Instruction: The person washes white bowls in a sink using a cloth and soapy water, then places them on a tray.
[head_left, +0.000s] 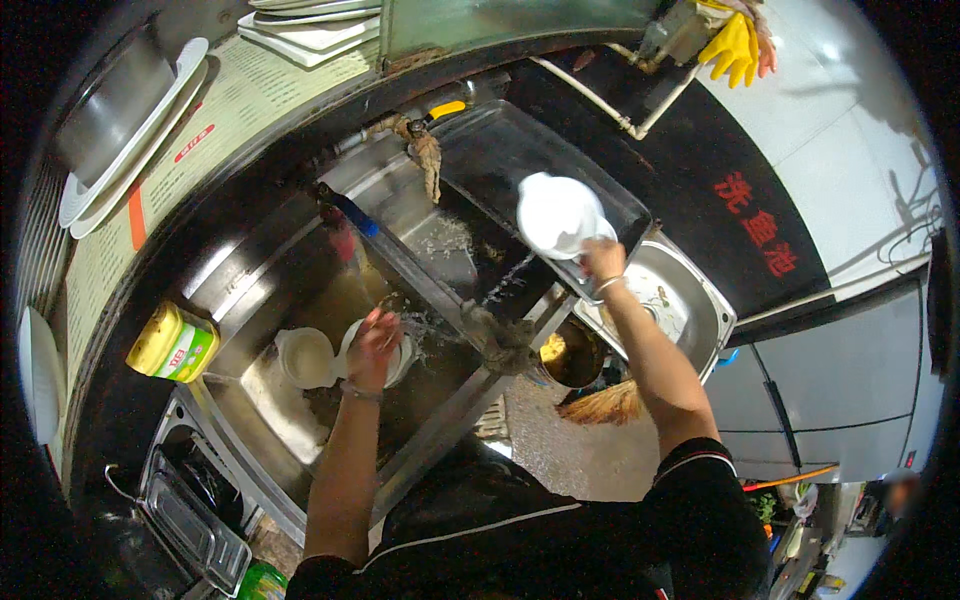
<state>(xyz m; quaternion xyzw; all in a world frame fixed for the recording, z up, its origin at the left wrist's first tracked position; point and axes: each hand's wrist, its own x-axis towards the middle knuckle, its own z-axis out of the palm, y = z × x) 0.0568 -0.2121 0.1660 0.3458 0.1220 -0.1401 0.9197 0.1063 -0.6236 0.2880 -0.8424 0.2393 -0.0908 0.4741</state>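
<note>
My right hand (602, 259) grips a white bowl (559, 210) by its near edge; the bowl is blurred, and a second one may be nested with it. Under it lies a dark rectangular tray (517, 135), set across the right side of the sink. My left hand (375, 345) is over another white bowl (405, 360) in the left sink basin (247, 315), covering part of it; whether the fingers hold it cannot be told. Beside that hand, a white bowl with side lugs (306, 358) sits in the basin's murky water. Splashes show to the hand's right.
A brass tap with a yellow lever (446, 111) and a rag hangs over the middle basin (442, 232). On the left rim stands a yellow plastic tub (172, 345). A small steel sink (675, 300), a bucket (574, 352) and a straw broom (604, 403) lie right.
</note>
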